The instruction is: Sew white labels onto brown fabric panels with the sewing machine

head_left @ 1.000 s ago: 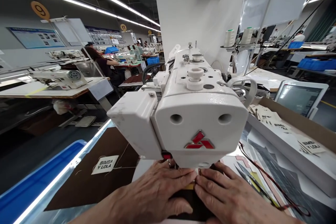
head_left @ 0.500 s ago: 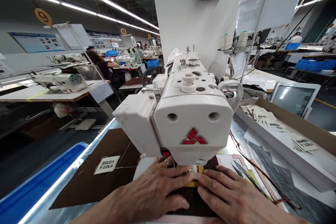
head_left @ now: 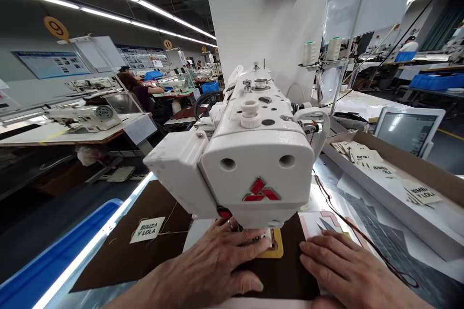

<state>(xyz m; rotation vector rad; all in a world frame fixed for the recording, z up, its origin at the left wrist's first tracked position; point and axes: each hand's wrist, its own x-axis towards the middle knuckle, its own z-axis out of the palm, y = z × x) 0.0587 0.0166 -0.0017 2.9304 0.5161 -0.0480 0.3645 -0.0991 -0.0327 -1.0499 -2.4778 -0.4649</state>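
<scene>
A white sewing machine (head_left: 257,164) with a red emblem stands in the middle. My left hand (head_left: 217,260) lies flat, fingers spread, on dark brown fabric (head_left: 286,275) below the machine head, its fingertips on a white printed label (head_left: 266,237). Around the label shows a yellow frame (head_left: 278,246). To the right, my right hand (head_left: 348,265) rests flat at the fabric's right edge, over a white and pink sheet and partly over scissors (head_left: 326,225). A second label (head_left: 147,230) reading "BIMBA Y LOLA" lies on brown fabric at the left, with loose threads.
An open box (head_left: 391,203) holding several labels is at the right, with a tablet (head_left: 408,130) behind it. A blue bin (head_left: 54,256) sits at lower left. Thread cones (head_left: 310,53) stand behind. People work at machines farther back.
My right hand has moved right, away from the yellow frame and onto the scissors. More of the frame and label shows. My left hand stays nearly in place. The view has shifted slightly.
</scene>
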